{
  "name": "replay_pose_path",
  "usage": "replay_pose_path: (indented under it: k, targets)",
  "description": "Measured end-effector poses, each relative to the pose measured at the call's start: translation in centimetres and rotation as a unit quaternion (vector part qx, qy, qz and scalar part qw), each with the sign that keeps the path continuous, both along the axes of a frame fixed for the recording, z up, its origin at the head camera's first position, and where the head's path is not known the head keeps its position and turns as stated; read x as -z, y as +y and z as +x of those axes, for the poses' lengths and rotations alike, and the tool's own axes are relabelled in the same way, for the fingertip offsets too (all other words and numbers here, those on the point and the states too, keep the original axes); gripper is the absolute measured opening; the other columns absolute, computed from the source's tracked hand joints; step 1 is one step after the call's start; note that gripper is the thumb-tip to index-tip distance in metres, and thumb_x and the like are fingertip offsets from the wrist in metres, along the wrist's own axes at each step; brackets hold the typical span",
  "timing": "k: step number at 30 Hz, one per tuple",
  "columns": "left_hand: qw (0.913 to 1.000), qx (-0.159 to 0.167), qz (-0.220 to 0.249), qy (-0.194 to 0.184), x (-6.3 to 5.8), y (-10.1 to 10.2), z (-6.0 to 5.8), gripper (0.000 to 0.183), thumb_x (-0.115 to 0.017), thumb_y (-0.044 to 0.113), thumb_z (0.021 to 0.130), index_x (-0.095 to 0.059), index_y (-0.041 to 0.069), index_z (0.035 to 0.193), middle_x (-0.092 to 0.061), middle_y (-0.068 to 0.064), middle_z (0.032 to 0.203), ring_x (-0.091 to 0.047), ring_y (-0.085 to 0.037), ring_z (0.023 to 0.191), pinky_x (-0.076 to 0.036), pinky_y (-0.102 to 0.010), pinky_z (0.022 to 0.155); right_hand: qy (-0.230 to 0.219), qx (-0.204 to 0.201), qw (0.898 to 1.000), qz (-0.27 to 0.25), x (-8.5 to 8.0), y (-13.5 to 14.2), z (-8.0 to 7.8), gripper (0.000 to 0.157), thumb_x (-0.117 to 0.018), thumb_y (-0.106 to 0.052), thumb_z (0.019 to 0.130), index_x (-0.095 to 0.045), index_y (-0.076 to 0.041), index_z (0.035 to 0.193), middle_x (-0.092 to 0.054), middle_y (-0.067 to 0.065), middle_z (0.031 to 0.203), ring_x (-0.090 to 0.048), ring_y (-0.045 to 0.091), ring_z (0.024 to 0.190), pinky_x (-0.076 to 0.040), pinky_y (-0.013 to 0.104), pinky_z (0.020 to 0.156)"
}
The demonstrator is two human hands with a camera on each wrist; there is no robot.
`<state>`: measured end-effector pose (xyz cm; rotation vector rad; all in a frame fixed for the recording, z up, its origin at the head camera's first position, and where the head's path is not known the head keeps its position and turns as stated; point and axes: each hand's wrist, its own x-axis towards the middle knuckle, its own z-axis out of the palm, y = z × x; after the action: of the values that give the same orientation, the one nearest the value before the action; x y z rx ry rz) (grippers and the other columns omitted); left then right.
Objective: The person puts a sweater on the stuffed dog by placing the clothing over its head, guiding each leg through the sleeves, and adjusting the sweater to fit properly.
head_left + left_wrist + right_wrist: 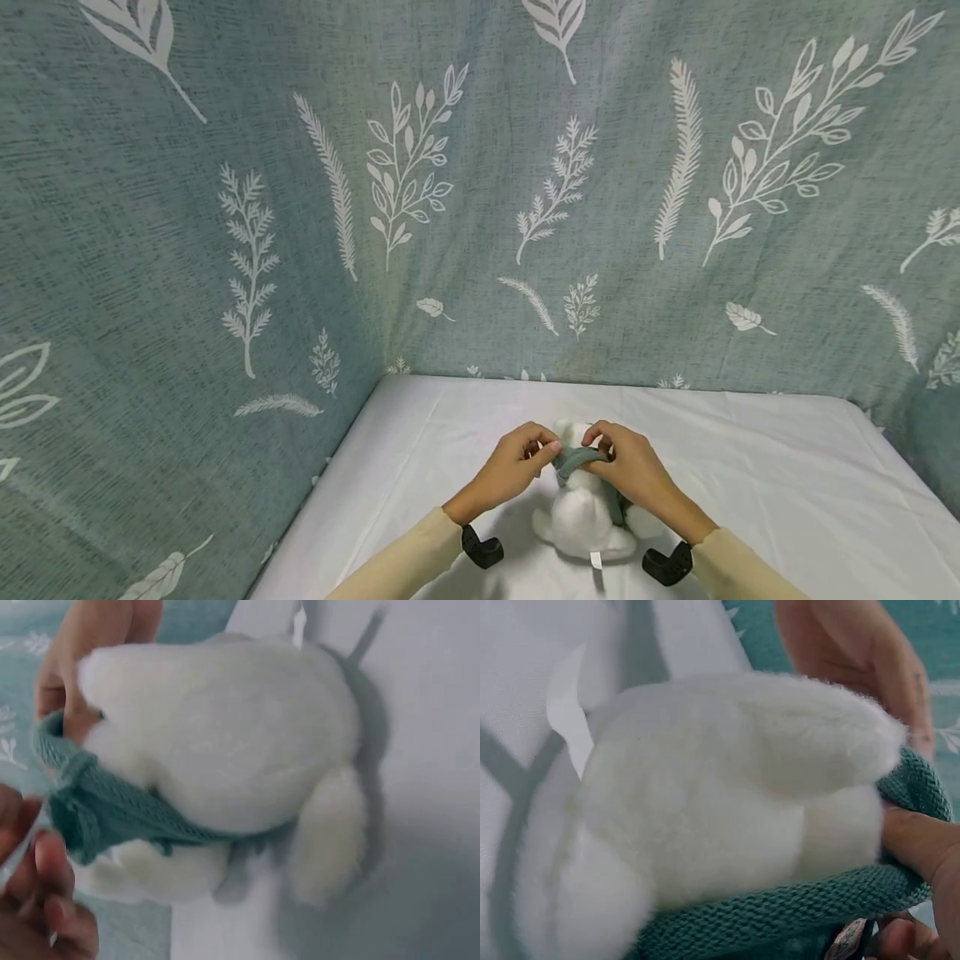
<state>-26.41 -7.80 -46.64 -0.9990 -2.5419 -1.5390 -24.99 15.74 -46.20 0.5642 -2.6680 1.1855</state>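
A white plush toy (577, 521) sits on the white-covered table with a small white tag (596, 560) at its near edge. Around its upper part and along one side runs a green knitted toy garment (579, 458). My left hand (517, 458) pinches the garment's edge at the left, thumb and forefinger together. On the other side my right hand (633, 468) grips the garment, its thumb (922, 838) tucked inside the knitted band and its other fingers outside. A printed label (847, 941) shows by those fingers. Much of the toy's top is hidden behind the hands.
The white tablecloth (750, 467) has faint creases. Green curtains (480, 208) with white leaf patterns hang at the back and left. Black bands with dark mounts (483, 550) sit on both wrists, beside cream sleeves (416, 550).
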Motion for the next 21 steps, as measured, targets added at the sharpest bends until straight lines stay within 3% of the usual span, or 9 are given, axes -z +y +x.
replay_pose_path:
  k: [3,6,12,17,21]
  targets:
    - [0.9987,-0.049,-0.010,0.003,0.3,-0.5,0.0,0.016,-0.060,0.029,0.106,-0.071,0.018,0.107,-0.064,0.005,0.094,-0.054,-0.009,0.068,-0.045,-0.024,0.060,-0.001,-0.022,1.000,-0.002,0.1,0.2,-0.2,0.016,-0.082,-0.013,0.088,-0.072,-0.019,0.099,-0.060,-0.005,0.086,-0.050,0.011,0.067,-0.045,0.028,0.059]
    - [0.9982,-0.052,-0.029,-0.003,1.0,-1.0,-0.3,0.014,-0.064,0.030,0.104,-0.075,0.021,0.104,-0.065,0.010,0.092,-0.055,-0.008,0.071,-0.045,-0.023,0.060,-0.007,-0.043,0.999,-0.006,0.2,0.3,-0.1,0.014,-0.081,-0.013,0.090,-0.074,-0.016,0.101,-0.061,-0.004,0.092,-0.048,0.010,0.067,-0.045,0.027,0.059]
    - [0.9995,-0.012,-0.022,-0.017,1.3,-0.9,-0.8,0.015,-0.068,0.030,0.102,-0.078,0.024,0.111,-0.068,0.012,0.098,-0.055,-0.006,0.068,-0.043,-0.022,0.056,-0.003,-0.061,0.998,-0.006,0.4,0.6,-0.3,0.009,-0.081,-0.013,0.090,-0.074,-0.015,0.096,-0.061,-0.005,0.092,-0.051,0.008,0.071,-0.048,0.027,0.061]
    - [0.9982,0.020,-0.013,-0.054,1.2,-0.8,-1.2,0.020,-0.071,0.029,0.099,-0.077,0.024,0.118,-0.070,0.009,0.098,-0.054,-0.009,0.066,-0.045,-0.025,0.055,0.008,-0.070,0.997,0.003,0.8,0.6,-0.4,0.006,-0.082,-0.020,0.090,-0.077,-0.016,0.091,-0.060,-0.008,0.086,-0.050,0.005,0.070,-0.046,0.025,0.061]
    - [0.9943,0.051,-0.025,-0.090,0.7,-0.7,-1.7,0.024,-0.074,0.027,0.098,-0.076,0.023,0.121,-0.070,0.006,0.099,-0.057,-0.010,0.068,-0.055,-0.037,0.063,0.012,-0.077,0.997,0.005,0.7,0.5,-0.2,0.007,-0.082,-0.020,0.090,-0.080,-0.014,0.093,-0.059,-0.009,0.084,-0.048,0.005,0.067,-0.044,0.025,0.059]
